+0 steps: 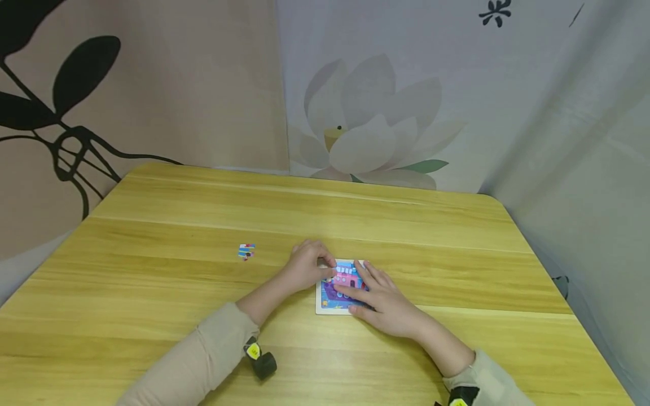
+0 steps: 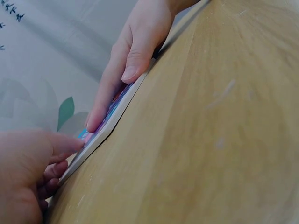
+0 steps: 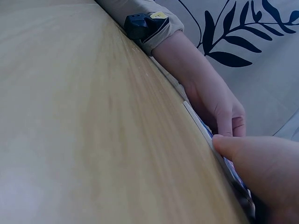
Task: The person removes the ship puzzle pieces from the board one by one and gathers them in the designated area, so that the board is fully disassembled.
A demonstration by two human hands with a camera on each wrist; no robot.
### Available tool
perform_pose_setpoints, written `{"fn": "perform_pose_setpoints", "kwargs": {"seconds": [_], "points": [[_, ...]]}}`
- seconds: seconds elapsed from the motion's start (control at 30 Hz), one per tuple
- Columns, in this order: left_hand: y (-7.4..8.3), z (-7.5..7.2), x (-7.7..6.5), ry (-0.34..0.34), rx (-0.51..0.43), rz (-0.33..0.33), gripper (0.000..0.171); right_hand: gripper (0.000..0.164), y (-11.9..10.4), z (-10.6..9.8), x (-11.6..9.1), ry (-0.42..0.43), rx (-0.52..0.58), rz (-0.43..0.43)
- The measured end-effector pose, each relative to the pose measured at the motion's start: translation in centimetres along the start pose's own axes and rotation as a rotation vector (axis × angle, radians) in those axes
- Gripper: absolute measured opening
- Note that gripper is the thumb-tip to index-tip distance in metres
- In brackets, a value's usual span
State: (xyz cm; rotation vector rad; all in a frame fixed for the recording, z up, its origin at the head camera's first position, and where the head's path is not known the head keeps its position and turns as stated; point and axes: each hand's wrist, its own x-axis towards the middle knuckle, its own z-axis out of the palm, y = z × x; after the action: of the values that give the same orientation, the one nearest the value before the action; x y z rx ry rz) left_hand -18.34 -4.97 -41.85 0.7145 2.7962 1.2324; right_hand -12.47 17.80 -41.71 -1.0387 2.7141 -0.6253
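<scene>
A small jigsaw puzzle [image 1: 330, 301] with a pale frame and a pink, purple and blue picture lies on the table. At its upper left part, my left hand [image 1: 311, 265] bends over the frame, thumb and forefinger pinching a small puzzle piece that they mostly hide. My right hand [image 1: 388, 307] rests on the puzzle's right side with fingers spread, covering part of the picture. In the left wrist view, the right thumb and a finger [image 2: 100, 109] press along the board close to the left fingertips. Seen from the right wrist, the left hand [image 3: 224, 112] points down at the board.
Several loose puzzle pieces [image 1: 246, 251] lie in a small group to the left of the left hand. The wooden table [image 1: 152, 270] reaches back to printed curtains [image 1: 376, 113]. Each sleeve carries a wrist camera, such as the black one [image 1: 263, 363] on the left.
</scene>
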Motion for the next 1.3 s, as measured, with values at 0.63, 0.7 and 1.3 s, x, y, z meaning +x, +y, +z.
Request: {"fn": "perform_pose_setpoints", "kwargs": {"seconds": [0.63,0.7,1.3], "points": [[-0.20,0.24,0.05,0.019,-0.020,0.011,0.019,0.045,-0.04,-0.07,0.00,-0.001,0.000,-0.015],[-0.28,0.27,0.06,0.023,-0.054,0.013,0.016,0.045,-0.06,-0.08,-0.01,-0.002,0.001,-0.018],[0.07,0.07,-0.07,-0.031,-0.318,-0.081,0.008,0.045,-0.05,-0.13,0.01,-0.008,-0.007,-0.025]]}}
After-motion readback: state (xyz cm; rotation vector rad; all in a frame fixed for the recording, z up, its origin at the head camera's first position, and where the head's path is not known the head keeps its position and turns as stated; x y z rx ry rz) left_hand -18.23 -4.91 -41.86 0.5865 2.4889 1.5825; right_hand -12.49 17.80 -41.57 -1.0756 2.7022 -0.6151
